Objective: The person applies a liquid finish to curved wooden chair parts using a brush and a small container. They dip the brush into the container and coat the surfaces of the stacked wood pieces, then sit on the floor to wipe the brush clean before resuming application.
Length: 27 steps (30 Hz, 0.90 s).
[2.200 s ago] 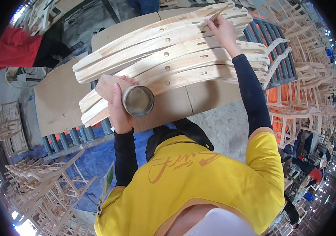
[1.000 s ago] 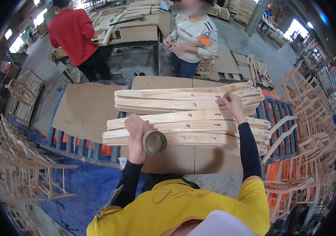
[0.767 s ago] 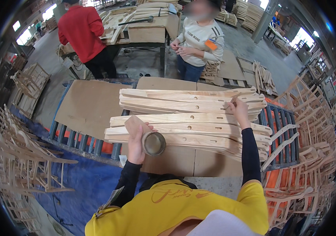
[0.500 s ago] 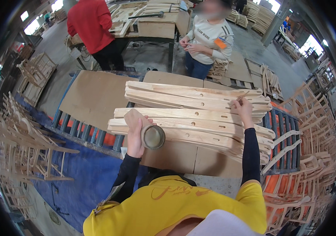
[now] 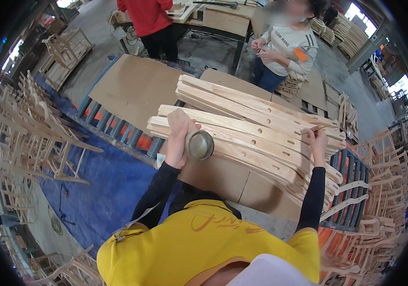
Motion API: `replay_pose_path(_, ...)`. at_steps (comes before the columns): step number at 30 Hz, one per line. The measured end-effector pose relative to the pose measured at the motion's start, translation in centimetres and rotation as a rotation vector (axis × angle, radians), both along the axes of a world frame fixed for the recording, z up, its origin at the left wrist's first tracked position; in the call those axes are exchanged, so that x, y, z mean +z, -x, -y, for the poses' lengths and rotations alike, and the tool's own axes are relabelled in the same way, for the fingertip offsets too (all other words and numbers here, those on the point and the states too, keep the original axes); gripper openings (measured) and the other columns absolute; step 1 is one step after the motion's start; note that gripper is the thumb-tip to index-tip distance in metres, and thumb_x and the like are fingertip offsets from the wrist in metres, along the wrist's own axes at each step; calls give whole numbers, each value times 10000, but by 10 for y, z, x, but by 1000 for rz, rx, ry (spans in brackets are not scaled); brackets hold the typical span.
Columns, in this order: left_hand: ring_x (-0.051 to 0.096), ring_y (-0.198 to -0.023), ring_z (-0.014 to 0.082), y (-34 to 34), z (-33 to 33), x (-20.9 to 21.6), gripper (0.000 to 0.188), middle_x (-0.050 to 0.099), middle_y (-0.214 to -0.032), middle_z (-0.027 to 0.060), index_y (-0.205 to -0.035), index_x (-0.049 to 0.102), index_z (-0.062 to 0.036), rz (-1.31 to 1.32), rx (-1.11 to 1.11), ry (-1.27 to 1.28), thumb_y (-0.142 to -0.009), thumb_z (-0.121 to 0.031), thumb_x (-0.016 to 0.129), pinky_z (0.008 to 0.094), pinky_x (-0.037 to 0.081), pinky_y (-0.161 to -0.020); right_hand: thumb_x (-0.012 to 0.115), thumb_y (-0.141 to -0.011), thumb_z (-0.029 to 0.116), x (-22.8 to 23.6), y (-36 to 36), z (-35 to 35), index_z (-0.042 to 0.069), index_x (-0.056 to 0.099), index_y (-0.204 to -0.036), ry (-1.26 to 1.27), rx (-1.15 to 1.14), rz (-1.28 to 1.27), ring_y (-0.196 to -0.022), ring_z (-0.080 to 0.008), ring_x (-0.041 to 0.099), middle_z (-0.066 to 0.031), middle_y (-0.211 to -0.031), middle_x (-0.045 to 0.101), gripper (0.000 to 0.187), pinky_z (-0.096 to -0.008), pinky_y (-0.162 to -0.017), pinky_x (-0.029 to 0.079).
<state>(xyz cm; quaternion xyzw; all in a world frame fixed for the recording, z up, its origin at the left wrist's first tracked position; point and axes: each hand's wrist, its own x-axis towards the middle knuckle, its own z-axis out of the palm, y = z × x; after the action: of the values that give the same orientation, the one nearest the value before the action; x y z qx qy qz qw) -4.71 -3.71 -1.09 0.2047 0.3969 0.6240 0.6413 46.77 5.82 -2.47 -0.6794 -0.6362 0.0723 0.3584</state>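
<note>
My left hand (image 5: 178, 145) is closed around a round cup-like container (image 5: 200, 145) with a dull greenish-grey face, and a flat pale wooden piece (image 5: 179, 119) stands up beside it in the same grip. Over the right part of the far row, the fingers of my right hand (image 5: 316, 144) pinch a thin brown stick (image 5: 316, 127). Curved pale wooden slats lie side by side in two groups: a far group (image 5: 232, 99) and a near group (image 5: 228, 134). Holes and slots show in their upper edges. My right fingertips are close to a slot; contact is unclear.
Brown cardboard (image 5: 135, 78) covers much of the roller conveyor (image 5: 118, 132). Two loose curved slats (image 5: 345, 202) rest on its right end. Chair frames (image 5: 46, 128) crowd the left and right. Across the conveyor stand a person in red (image 5: 144, 16) and a person in a white top (image 5: 287, 45).
The whole view has turned and shifted, so the slats now run down toward the right. Both hands keep their grips and stay near the same slats.
</note>
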Motion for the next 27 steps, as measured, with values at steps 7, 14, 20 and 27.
replay_pose_path(7, 665, -1073, 256, -9, -37, -4, 401, 660, -1136, 144, -1317, 515, 22, -92, 9, -82, -1055, -281, 504, 374, 556, -945, 631, -994, 155, 49, 50, 36, -36, 678, -1039, -93, 26, -307, -885, -167, 723, -136, -966, 749, 202, -290, -797, 568)
replay_pose_path(14, 695, -1016, 271, -46, -45, 46, 393, 675, -1110, 176, -1283, 522, 61, -152, -70, -250, -1058, -260, 490, 386, 574, -897, 693, -943, 70, 94, 226, 106, -66, 664, -1054, -49, 437, -821, -852, -171, 720, -143, -966, 731, 177, -260, -777, 578)
replay_pose_path(20, 697, -1017, 280, -67, -45, 62, 400, 674, -1125, 195, -1292, 512, 73, -211, -157, -369, -1067, -253, 458, 386, 576, -901, 705, -940, 80, 80, 247, 118, -66, 655, -1013, -13, 377, -584, -867, -189, 721, -155, -955, 730, 171, -286, -806, 573)
replay_pose_path(27, 696, -1009, 275, -70, -38, 61, 402, 673, -1125, 193, -1282, 513, 80, -143, -165, -366, -1072, -256, 445, 389, 575, -897, 692, -952, 96, 73, 253, 132, -38, 645, -1017, 149, 351, -1008, -819, -179, 727, -131, -917, 732, 156, -282, -759, 591)
